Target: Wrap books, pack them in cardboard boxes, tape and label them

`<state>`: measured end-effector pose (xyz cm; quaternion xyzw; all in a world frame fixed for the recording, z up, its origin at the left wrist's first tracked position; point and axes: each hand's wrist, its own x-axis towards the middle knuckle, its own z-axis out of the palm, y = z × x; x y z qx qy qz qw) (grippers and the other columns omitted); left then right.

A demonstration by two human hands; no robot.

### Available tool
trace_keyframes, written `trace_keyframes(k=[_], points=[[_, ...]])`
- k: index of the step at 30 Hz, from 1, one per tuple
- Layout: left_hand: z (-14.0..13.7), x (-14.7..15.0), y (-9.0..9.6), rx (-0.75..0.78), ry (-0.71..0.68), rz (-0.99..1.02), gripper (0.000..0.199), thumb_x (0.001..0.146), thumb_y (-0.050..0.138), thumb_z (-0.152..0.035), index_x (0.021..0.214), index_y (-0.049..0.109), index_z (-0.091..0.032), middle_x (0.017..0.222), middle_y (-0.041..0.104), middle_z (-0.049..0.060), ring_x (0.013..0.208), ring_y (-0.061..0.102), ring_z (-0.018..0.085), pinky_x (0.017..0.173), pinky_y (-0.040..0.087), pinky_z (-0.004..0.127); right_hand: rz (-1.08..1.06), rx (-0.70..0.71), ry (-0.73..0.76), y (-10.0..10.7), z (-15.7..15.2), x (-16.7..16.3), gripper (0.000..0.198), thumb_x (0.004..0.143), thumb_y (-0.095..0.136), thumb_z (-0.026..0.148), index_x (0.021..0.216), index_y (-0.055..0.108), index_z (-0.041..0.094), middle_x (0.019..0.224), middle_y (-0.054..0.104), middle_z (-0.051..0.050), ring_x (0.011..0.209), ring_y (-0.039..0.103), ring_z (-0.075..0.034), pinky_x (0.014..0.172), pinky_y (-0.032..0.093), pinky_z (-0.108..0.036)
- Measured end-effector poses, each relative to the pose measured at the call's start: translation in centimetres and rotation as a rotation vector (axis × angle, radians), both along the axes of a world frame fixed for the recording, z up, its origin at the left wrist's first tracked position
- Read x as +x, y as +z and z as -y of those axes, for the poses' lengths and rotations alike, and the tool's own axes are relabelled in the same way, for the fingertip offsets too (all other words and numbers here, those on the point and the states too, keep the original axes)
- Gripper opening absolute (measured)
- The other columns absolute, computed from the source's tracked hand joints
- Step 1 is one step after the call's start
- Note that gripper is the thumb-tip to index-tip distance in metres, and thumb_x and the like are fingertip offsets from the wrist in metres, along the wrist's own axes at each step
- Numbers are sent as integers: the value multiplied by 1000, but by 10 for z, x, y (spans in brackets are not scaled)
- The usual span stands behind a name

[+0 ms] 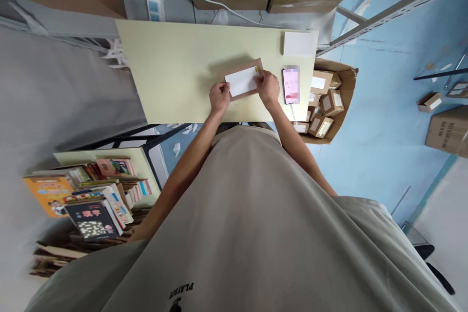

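The left hand and right hand pinch a white paper by its ends with their fingers, over brown cardboard on the worktop; lining it up seems the step; next calls for gentle, flat pressing.

A hand could pass over the left part of the tabletop, from the far left corner to the near edge. Toward the right edge, the phone and its cable stand in the way, just beside the right hand; a white stack blocks the far right corner.
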<state>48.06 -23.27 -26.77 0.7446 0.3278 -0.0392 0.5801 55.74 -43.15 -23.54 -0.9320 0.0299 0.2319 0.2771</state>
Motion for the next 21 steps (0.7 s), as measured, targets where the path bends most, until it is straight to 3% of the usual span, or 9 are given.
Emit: trace_keyframes(k=[8,14,18,21], points=[[-11,-2,-4,165,41,24,25,101,86,-25,84,67,-26,94,65,8,113,67,30,113,56,42,56,13,42,23,4,-36,20,117,67,27,100,75,25,108,82,-15,131,65,-37,116,59,-53],[-19,-1,-7,149,49,71,30,102,88,-27,83,65,-27,96,63,7,115,67,30,114,56,44,-59,-7,147,8,-8,-7,15,110,73,22,95,78,22,103,80,-16,117,72,-39,116,60,-63],[-19,0,-7,160,60,86,35,100,88,-23,79,61,-28,95,61,6,107,67,28,111,57,42,-16,29,137,-7,-21,14,19,115,68,29,102,79,21,106,80,-16,121,73,-41,119,58,-66],[-19,1,-7,143,71,85,34,99,88,-20,78,62,-28,97,61,6,105,66,28,110,57,42,-21,38,143,-11,-28,9,23,117,66,33,102,79,23,108,81,-16,121,74,-41,118,59,-64]])
